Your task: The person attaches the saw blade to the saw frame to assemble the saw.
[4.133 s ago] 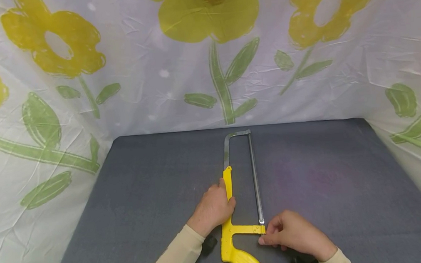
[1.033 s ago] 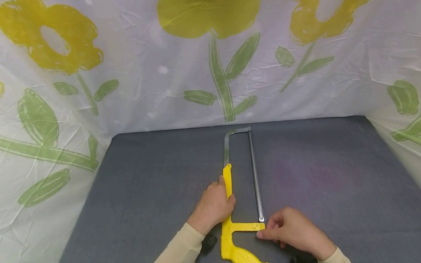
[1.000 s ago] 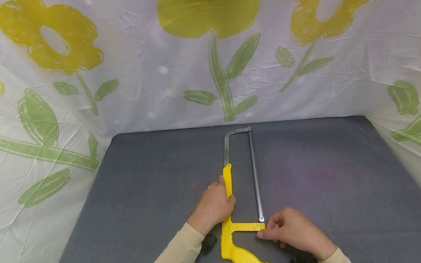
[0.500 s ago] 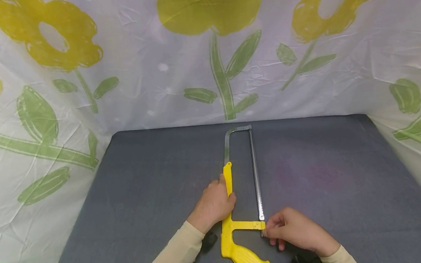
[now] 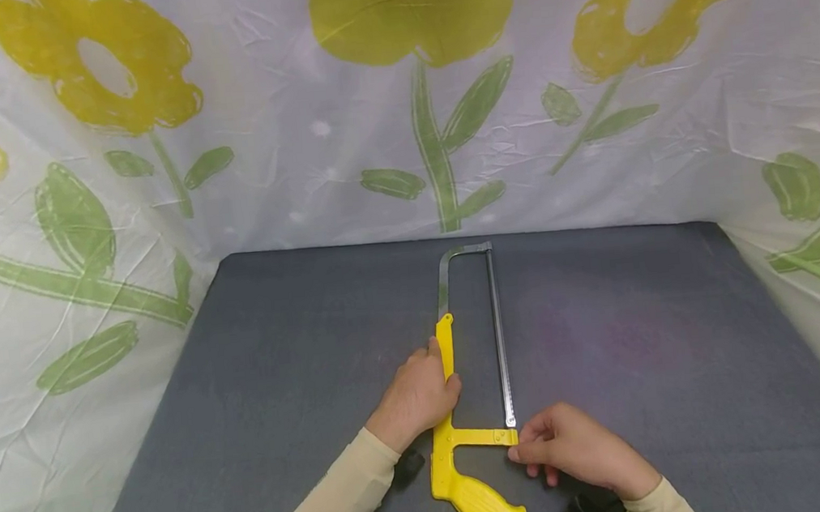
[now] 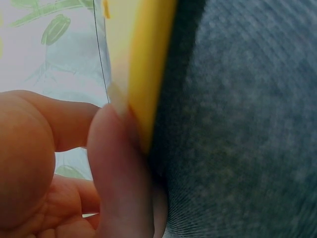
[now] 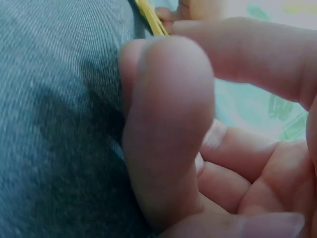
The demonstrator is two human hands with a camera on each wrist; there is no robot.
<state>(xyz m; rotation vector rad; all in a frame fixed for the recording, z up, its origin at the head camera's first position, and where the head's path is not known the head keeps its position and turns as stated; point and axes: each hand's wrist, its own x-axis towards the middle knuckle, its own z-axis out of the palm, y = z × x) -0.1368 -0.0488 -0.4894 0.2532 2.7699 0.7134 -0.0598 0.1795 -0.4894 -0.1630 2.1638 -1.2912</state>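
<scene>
A hacksaw [image 5: 485, 510] with a yellow handle and a silver front bow lies on the dark cloth, its blade [image 5: 501, 337] on the right side. My left hand [image 5: 415, 394] grips the yellow back of the frame, thumb on its right edge; the left wrist view shows the thumb [image 6: 119, 173] against the yellow bar [image 6: 148, 59]. At the handle-side end of the blade, my right hand [image 5: 581, 448] pinches the small tension nut beneath the yellow crosspiece [image 5: 484, 437]. Thumb and fingers hide that nut. In the right wrist view, the curled fingers [image 7: 168, 114] fill the middle.
A dark grey cloth [image 5: 300, 339] covers the table. White sheeting [image 5: 264, 179] printed with yellow flowers hangs behind and at both sides. Black devices [image 5: 408, 469] sit under the wrists.
My right thumb and fingers shift around the tension nut; its metal end shows half a second ago and is covered now. The left hand keeps its grip, and the hacksaw stays in place.
</scene>
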